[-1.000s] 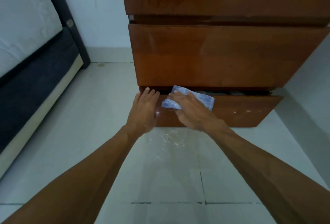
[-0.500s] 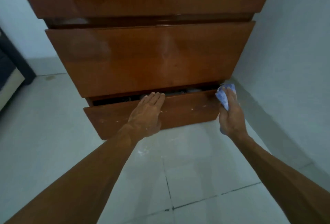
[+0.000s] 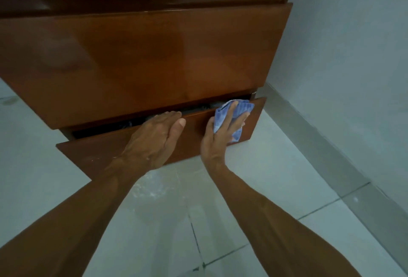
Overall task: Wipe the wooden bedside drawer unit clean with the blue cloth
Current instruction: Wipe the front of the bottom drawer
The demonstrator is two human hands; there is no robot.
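Note:
The glossy wooden drawer unit point(image 3: 143, 60) fills the upper part of the view. Its bottom drawer point(image 3: 97, 153) stands slightly pulled out, with dark things dimly visible in the gap. My right hand point(image 3: 220, 135) presses the blue cloth point(image 3: 237, 111) flat against the right end of that drawer's front, fingers spread over the cloth. My left hand point(image 3: 154, 139) lies flat on the middle of the same drawer front, fingertips at its top edge, holding nothing.
Pale floor tiles point(image 3: 254, 188) with whitish dust specks lie below the drawer. A white wall point(image 3: 353, 67) with a grey skirting board point(image 3: 320, 150) runs close along the unit's right side.
My right hand with the cloth has come back from the drawer's right corner onto its front face. The view has shifted further right and closer; my left hand stays on the drawer front.

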